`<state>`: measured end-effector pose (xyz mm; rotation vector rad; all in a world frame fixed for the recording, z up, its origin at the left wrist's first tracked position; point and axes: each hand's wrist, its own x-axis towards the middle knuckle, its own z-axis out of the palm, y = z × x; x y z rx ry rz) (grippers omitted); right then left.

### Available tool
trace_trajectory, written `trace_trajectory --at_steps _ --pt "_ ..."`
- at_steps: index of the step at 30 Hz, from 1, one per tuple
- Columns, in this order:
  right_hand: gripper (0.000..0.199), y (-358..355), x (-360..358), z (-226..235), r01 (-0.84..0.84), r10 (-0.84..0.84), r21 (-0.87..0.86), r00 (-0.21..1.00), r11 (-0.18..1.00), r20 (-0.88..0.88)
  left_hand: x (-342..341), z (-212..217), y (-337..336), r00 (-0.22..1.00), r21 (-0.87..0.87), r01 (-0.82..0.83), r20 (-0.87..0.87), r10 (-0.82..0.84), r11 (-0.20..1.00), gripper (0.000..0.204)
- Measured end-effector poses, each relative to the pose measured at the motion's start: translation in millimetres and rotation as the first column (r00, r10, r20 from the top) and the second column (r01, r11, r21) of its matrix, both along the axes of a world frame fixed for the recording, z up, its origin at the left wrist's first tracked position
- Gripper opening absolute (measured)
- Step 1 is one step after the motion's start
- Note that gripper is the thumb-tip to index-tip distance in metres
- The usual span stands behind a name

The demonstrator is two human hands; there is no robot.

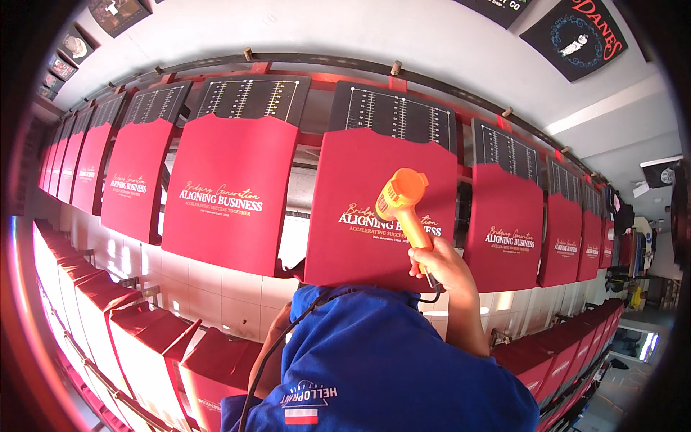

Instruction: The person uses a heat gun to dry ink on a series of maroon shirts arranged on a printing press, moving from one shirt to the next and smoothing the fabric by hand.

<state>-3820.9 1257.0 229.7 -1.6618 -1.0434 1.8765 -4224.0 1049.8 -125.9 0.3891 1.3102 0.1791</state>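
My right hand is closed around the handle of an orange heat gun. The heat gun is over a red shirt with white and gold print, partly covering that print. The shirt is stretched flat on a black board with white ruled marks at its far end. A dark cord runs from the base of the handle. My left forearm hangs beside my blue shirt. The fingers of my left hand are hidden behind the cloth at my waist.
More boards carry printed red shirts, such as one to the left and another to the right. A dark rail runs behind them. Another row of red shirts stands behind me. A black cable hangs across my front.
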Motion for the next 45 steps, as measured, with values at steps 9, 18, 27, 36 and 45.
trace_trajectory --at_steps 9,18,27,36,45 --pt "0.018 -15 -1 7 -0.009 0.010 0.051 0.999 0.999 -0.033 -6 14 -10 1.000 0.006 0.023 0.000 -0.023 1.000 0.038" --pt "0.019 -21 -2 4 0.002 -0.001 0.074 1.000 0.997 -0.015 -10 20 -11 0.999 0.006 0.046 -0.005 -0.046 0.999 0.038" --pt "0.016 -13 21 -3 0.163 -0.160 0.095 0.987 0.982 -0.034 -17 26 -8 0.997 0.000 0.074 -0.009 -0.074 0.997 0.039" --pt "0.021 -12 33 -6 0.193 -0.190 0.069 0.981 0.979 -0.049 -20 31 -2 0.995 -0.003 0.102 -0.010 -0.102 0.995 0.039" --pt "0.018 -15 24 5 0.174 -0.174 0.019 0.985 0.985 -0.016 -23 31 -3 0.992 0.023 0.127 -0.006 -0.127 0.992 0.039"
